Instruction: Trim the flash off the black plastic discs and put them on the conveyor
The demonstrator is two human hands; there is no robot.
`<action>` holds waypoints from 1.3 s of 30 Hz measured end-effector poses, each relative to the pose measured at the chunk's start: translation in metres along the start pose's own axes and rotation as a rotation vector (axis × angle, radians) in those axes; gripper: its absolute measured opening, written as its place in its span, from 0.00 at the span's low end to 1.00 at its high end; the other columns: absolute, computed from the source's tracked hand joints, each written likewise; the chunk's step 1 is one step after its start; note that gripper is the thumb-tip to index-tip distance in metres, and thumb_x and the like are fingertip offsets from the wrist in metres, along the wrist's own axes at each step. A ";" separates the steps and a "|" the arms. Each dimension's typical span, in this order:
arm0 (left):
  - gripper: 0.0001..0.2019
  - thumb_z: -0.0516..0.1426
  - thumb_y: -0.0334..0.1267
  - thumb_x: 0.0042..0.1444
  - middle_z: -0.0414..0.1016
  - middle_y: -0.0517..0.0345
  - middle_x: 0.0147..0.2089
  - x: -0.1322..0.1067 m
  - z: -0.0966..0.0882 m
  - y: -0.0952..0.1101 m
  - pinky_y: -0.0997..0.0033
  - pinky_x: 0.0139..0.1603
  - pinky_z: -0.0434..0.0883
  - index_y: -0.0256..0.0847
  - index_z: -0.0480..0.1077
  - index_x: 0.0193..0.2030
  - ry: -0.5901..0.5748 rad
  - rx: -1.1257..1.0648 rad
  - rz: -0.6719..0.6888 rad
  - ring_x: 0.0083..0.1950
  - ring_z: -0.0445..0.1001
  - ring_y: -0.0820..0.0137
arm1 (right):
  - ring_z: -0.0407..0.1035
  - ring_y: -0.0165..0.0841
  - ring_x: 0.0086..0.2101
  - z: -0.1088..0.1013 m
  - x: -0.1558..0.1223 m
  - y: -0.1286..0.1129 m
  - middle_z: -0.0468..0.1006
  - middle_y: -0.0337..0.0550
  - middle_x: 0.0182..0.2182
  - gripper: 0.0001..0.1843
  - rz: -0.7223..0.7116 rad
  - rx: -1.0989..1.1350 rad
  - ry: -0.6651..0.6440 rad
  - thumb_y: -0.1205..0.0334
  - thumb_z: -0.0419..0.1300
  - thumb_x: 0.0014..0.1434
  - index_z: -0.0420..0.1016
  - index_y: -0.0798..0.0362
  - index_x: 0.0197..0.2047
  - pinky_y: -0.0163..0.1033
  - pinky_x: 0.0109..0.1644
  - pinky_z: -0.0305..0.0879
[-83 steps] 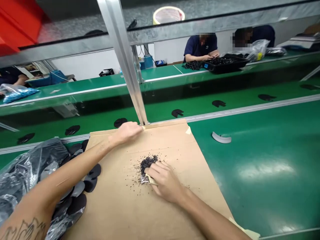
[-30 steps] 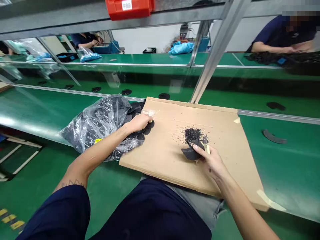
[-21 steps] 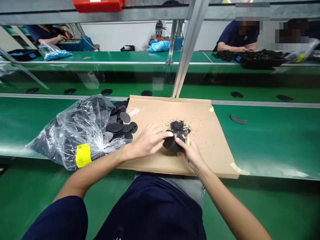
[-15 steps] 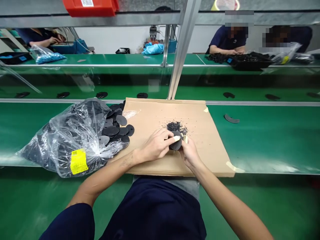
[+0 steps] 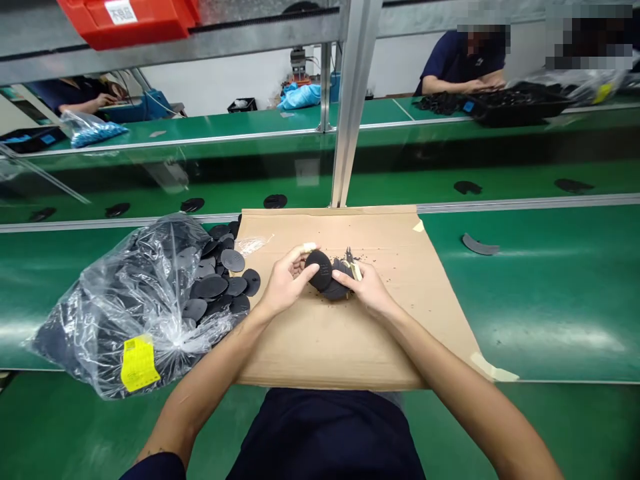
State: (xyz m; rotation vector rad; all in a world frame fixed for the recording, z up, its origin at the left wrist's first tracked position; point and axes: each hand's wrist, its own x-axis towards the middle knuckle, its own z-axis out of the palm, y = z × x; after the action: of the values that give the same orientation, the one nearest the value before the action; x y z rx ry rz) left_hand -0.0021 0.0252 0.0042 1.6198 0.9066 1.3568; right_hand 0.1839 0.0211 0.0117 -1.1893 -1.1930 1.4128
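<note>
Both my hands meet over a brown cardboard sheet (image 5: pixel 350 333) on the green bench. My left hand (image 5: pixel 285 283) grips a black oval rubber piece (image 5: pixel 320 269) between thumb and fingers. My right hand (image 5: pixel 367 290) is closed on a second black piece (image 5: pixel 336 289) and a small cutter with cream handles (image 5: pixel 353 265). The two black pieces overlap between the hands. A heap of black crumbs lies on the cardboard, mostly hidden behind the hands.
A clear plastic bag (image 5: pixel 130 300) of black oval pieces lies left, spilling pieces (image 5: pixel 225 267) onto the cardboard edge. An aluminium post (image 5: pixel 350 100) rises behind. A curved grey strip (image 5: pixel 479 245) lies right. Black pieces ride the conveyor (image 5: pixel 465 188). Other people work at the far benches.
My left hand left the bag with a black piece and joined my right hand at the middle of the cardboard. Both hands now hold pieces raised over the crumb heap.
</note>
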 end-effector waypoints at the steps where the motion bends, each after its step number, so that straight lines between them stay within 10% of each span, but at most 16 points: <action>1: 0.23 0.61 0.50 0.62 0.79 0.46 0.51 0.002 0.001 -0.002 0.71 0.45 0.77 0.38 0.69 0.58 -0.017 -0.016 -0.034 0.45 0.79 0.68 | 0.72 0.36 0.34 -0.002 0.003 0.000 0.78 0.40 0.30 0.28 0.003 0.005 -0.022 0.41 0.77 0.36 0.78 0.54 0.32 0.41 0.43 0.70; 17: 0.14 0.56 0.42 0.68 0.78 0.47 0.49 -0.003 0.011 -0.007 0.69 0.48 0.75 0.39 0.75 0.54 0.106 0.326 0.165 0.50 0.77 0.67 | 0.74 0.36 0.35 -0.002 0.001 0.010 0.79 0.40 0.31 0.28 0.040 0.097 -0.036 0.38 0.74 0.39 0.76 0.52 0.33 0.41 0.43 0.72; 39: 0.16 0.59 0.39 0.65 0.78 0.46 0.51 -0.020 0.013 -0.019 0.63 0.57 0.74 0.39 0.74 0.58 -0.010 0.179 0.054 0.54 0.77 0.64 | 0.64 0.31 0.28 -0.001 -0.007 0.007 0.72 0.38 0.27 0.25 0.042 -0.060 -0.045 0.38 0.71 0.46 0.74 0.52 0.33 0.37 0.34 0.65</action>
State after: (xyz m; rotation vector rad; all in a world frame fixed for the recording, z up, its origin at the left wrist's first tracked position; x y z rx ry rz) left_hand 0.0073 0.0132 -0.0223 1.7963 1.0084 1.3339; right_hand 0.1856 0.0131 0.0050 -1.2358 -1.2559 1.4506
